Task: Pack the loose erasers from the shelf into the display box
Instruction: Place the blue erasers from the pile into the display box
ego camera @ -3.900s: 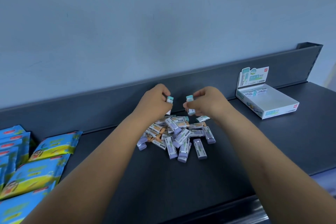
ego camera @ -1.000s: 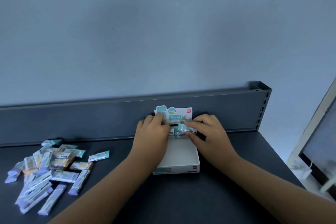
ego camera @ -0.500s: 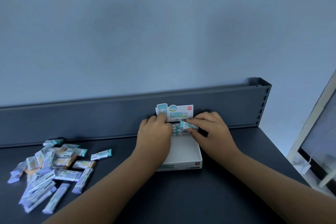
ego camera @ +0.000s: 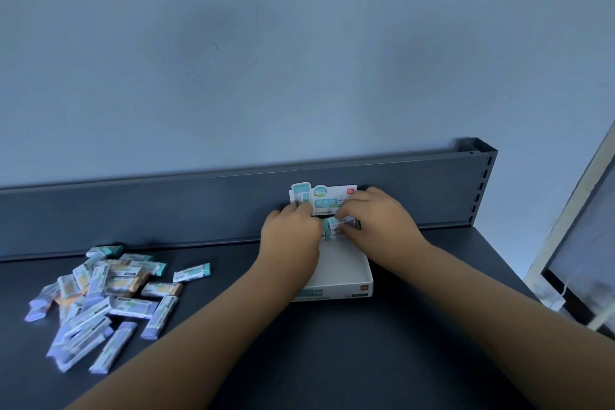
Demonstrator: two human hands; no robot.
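The white display box stands on the dark shelf against the back rail, its printed header card upright. My right hand pinches a teal-tipped eraser lying sideways at the back of the box, just under the card. My left hand covers the box's back left corner with its fingers curled down by the card; whatever is under them is hidden. A pile of loose erasers lies on the shelf to the left, with one single eraser between the pile and the box.
The shelf's raised back rail runs behind everything and ends in a slotted post at the right. Past the shelf's right edge there is a drop with a pale frame beyond it.
Both hands left the pile, each with an eraser, and came to the box. In the last second they moved slightly back, and the right hand's eraser sank toward the back row.
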